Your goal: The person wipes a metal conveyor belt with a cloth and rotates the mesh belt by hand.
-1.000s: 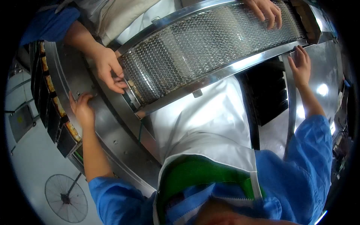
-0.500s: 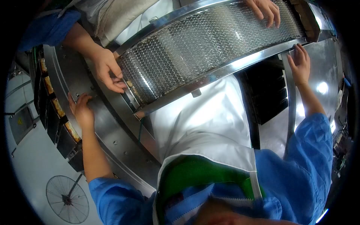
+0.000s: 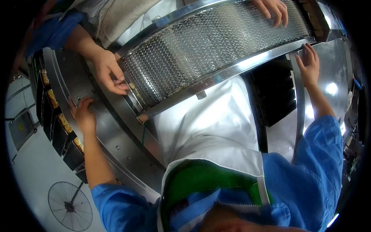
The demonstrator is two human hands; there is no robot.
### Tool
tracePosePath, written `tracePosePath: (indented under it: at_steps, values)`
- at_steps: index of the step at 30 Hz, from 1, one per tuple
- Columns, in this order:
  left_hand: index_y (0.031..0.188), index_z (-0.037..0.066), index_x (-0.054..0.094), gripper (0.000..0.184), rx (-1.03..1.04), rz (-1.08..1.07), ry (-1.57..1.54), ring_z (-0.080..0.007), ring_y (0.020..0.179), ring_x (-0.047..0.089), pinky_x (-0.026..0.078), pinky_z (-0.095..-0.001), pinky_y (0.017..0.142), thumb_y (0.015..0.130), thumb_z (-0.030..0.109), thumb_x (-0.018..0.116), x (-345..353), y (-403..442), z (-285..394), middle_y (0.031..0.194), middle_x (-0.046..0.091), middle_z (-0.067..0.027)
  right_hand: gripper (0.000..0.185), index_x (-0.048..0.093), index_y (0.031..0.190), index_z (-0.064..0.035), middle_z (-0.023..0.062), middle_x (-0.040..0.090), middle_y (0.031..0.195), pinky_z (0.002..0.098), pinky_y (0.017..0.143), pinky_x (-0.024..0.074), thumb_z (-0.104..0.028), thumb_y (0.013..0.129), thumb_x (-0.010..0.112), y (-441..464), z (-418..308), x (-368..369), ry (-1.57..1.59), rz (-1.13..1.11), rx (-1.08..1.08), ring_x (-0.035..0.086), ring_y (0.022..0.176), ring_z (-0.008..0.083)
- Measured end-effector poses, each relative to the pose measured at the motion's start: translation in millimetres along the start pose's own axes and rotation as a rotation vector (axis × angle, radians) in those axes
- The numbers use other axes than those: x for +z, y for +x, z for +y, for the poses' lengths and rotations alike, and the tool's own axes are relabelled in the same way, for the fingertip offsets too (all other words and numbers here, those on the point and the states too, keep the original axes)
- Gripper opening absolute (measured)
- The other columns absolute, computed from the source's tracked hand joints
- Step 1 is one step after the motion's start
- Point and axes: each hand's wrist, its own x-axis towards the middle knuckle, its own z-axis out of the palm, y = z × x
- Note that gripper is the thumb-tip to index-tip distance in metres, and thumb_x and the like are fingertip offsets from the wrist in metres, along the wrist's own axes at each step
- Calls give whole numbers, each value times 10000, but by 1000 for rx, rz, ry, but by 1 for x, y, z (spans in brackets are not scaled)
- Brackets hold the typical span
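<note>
Across the top lies a metal conveyor belt of fine mesh point(image 3: 201, 50) between shiny metal side rails point(image 3: 247, 66). My left hand point(image 3: 85, 114) rests with fingers apart on the curved metal panel point(image 3: 127, 149) at the left and holds nothing. My right hand point(image 3: 309, 67) is raised at the right, fingers spread, its fingertips beside the right end of the near rail and nothing in its grasp. A co-worker's hand point(image 3: 109, 73) touches the belt's left end. Over the mesh at the upper right is the co-worker's other hand point(image 3: 273, 11).
Dark slatted parts point(image 3: 274, 96) sit under the belt at the right. Yellowish, rusty blocks point(image 3: 58, 108) line the machine's left edge. A round wire-cage fan point(image 3: 70, 207) is at the lower left. A small tab point(image 3: 201, 95) hangs below the near rail.
The row of blocks at the left edge and the fan have shifted slightly in view. Both of my hands stay in nearly the same place, and the co-worker's hands have barely moved.
</note>
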Motion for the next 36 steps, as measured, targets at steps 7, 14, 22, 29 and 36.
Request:
tracePosePath:
  at_steps: [7, 14, 22, 29, 36]
  values:
    - [946, 124, 689, 378, 41, 42, -4, -338, 1397, 285, 247, -492, 1125, 677, -72, 510, 8, -2, -6, 1189, 639, -19, 519, 567, 1270, -143, 54, 513, 1347, 393, 1048, 371, -380, 826, 691, 1, 0, 0, 5, -1, -4, 470, 1242, 271]
    - [929, 131, 688, 366, 62, 57, -6, -336, 1389, 299, 252, -501, 1121, 687, -78, 509, 6, 2, -9, 1180, 644, -8, 511, 572, 1260, -131, 61, 533, 1320, 389, 1036, 385, -361, 822, 699, 1, -1, 0, 32, 19, -17, 490, 1220, 276]
    - [910, 133, 690, 325, 24, 15, 78, -340, 1385, 306, 233, -527, 1131, 734, -65, 502, -1, 4, 4, 1174, 649, -6, 518, 575, 1257, -120, 75, 525, 1341, 393, 1035, 395, -337, 807, 715, 0, -1, -1, 9, 7, 6, 492, 1229, 284]
    - [895, 120, 686, 311, 38, 58, 53, -347, 1381, 312, 241, -524, 1126, 727, -67, 501, 5, 3, 1, 1161, 655, -10, 513, 585, 1248, -140, 74, 523, 1340, 400, 1045, 387, -346, 798, 717, 1, 5, 2, 49, 12, -4, 482, 1236, 289]
    - [893, 107, 680, 311, 23, 36, 72, -346, 1382, 309, 254, -499, 1126, 703, -80, 521, -1, 5, 6, 1148, 657, -21, 498, 594, 1237, -148, 67, 534, 1318, 397, 1043, 384, -356, 799, 710, 2, 2, 1, 44, 23, 0, 485, 1230, 283]
